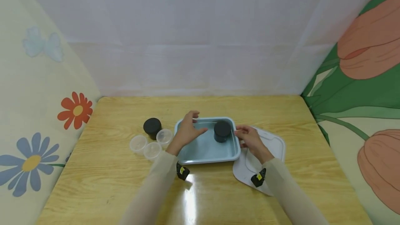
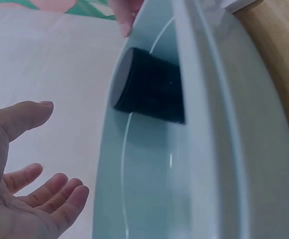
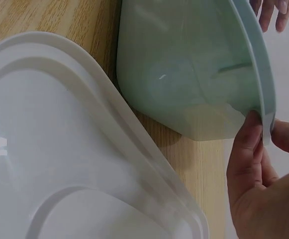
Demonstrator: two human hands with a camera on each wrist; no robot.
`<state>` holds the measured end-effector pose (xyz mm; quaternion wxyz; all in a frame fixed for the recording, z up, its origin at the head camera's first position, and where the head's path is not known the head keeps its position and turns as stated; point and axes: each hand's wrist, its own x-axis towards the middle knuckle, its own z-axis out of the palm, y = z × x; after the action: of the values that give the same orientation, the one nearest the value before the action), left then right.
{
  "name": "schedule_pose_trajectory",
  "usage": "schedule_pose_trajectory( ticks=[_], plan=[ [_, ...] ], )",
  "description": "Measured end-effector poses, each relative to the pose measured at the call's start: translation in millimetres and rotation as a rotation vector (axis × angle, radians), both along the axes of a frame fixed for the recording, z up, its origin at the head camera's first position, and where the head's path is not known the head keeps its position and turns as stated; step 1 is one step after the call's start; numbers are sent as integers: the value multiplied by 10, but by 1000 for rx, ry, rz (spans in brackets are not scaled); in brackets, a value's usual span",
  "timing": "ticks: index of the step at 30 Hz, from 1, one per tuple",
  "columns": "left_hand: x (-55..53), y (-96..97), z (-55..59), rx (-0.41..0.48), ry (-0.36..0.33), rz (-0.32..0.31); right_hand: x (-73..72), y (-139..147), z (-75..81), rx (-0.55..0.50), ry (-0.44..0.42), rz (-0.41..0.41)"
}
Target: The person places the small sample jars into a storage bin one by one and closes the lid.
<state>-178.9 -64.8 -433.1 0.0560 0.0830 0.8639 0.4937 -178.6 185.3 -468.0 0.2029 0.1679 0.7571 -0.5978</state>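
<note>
A light blue plastic box sits on the table with its top uncovered. Inside, towards its right end, stands a black round container, seen from the side in the left wrist view as a dark cylinder. My left hand hovers over the box's left end, fingers spread and loosely bent, holding nothing. In the left wrist view the thumb and fingers of that hand stand apart. My right hand is at the box's right rim; in the right wrist view its thumb and fingers pinch that rim.
A white lid lies flat right of the box, partly under my right forearm. Left of the box are three clear round cups and another black round container. A white cloth hangs behind the table.
</note>
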Motion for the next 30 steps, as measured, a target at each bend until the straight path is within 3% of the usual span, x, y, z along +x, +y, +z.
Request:
schedule_pose_trajectory(
  ticks=[13,24,30],
  plan=[
    [84,-477,71,-13,-17,74,3,-4,-3,-13,4,-7],
    [196,-857,118,49,-55,193,-3,13,10,-20,-10,-1],
    [255,-1052,143,30,-47,235,-6,8,15,-28,-7,-5]
  ],
)
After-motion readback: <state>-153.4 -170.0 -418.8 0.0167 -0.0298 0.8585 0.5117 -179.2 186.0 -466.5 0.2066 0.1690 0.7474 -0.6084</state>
